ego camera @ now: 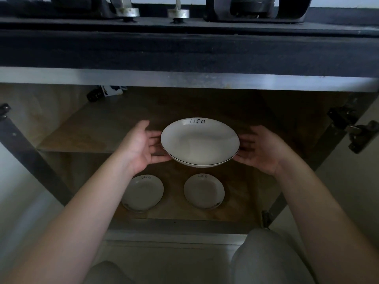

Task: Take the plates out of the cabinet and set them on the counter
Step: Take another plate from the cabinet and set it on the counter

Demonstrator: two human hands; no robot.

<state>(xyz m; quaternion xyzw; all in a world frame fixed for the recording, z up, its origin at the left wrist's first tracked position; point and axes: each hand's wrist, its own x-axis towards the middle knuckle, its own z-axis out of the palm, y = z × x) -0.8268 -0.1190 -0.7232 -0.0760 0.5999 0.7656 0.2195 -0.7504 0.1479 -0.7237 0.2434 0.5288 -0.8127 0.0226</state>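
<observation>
A large white plate (200,143) with a thin dark rim and the word "Life" is held level in front of the open cabinet's upper shelf (92,130). My left hand (141,146) grips its left edge with fingers under the rim. My right hand (260,148) grips its right edge the same way. Two smaller white plates lie on the cabinet floor below: one on the left (143,193), partly hidden by my left forearm, and one on the right (204,191). The dark counter (184,50) runs above the cabinet.
On the counter top stand a stove (256,9) with black pan supports and two metal knobs (178,13). Cabinet doors stand open on both sides, with hinges (356,132) at the right. A small dark object (96,94) sits at the shelf's back left. My knees are below.
</observation>
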